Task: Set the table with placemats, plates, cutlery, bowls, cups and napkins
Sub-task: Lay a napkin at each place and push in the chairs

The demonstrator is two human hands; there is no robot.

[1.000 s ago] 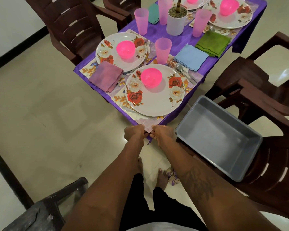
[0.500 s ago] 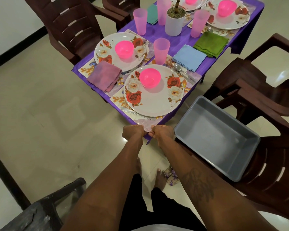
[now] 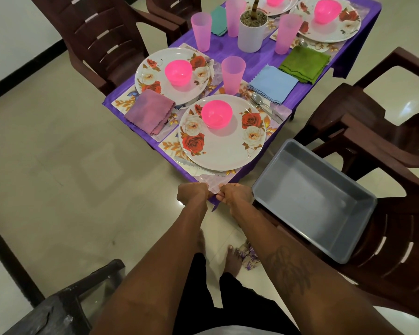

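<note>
My left hand (image 3: pixel 191 193) and my right hand (image 3: pixel 235 195) both grip the near corner of the purple tablecloth (image 3: pixel 230 53), where the nearest placemat (image 3: pixel 209 181) ends. On that placemat sits a rose-patterned plate (image 3: pixel 221 151) with a pink bowl (image 3: pixel 216 113), a knife (image 3: pixel 198 165) at its near rim and a spoon (image 3: pixel 259 100) to its right. A pink cup (image 3: pixel 232 74) and a blue napkin (image 3: pixel 272 83) lie beyond. To the left, a second plate (image 3: pixel 155 78) carries a pink bowl (image 3: pixel 178 72), with a mauve napkin (image 3: pixel 149 111) beside it.
A grey plastic tub (image 3: pixel 310 199) rests on the brown chair (image 3: pixel 397 238) at my right. More chairs (image 3: pixel 94 32) ring the table. A white plant pot (image 3: pixel 252 32), several pink cups, green (image 3: pixel 305 64) and teal napkins and two far plates stand further back. My bare feet are below.
None of the objects on the table has moved. Both hands keep their grip on the cloth corner; only the view has shifted slightly.
</note>
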